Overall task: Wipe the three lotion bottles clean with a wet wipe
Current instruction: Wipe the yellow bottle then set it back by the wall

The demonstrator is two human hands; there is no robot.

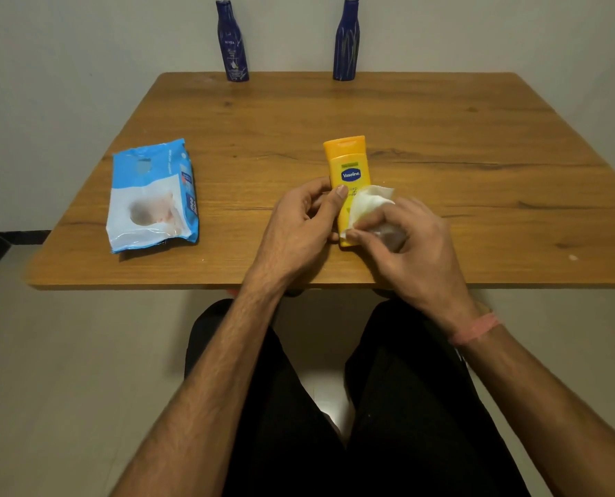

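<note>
Head view: left hand (298, 224) grips the yellow lotion bottle (349, 166) over the table's (478, 156) near edge; right hand (409, 242) pinches a wet wipe (368, 202) against it. Two blue bottles (232, 41) (346, 41) stand at the far edge, wipes pack (153, 195) left, open wood between.

Left hand (300, 224) grips yellow lotion bottle (349, 170) at its left side, thumb across label, cap pointing far. Right hand (409, 238) presses white wet wipe (368, 204) against bottle's right side. Wipes pack (151, 195) lies flat on wooden surface (442, 138), left. Two dark blue lotion bottles upright at far edge: left blue bottle (232, 41), right blue bottle (347, 41), well apart.
</note>
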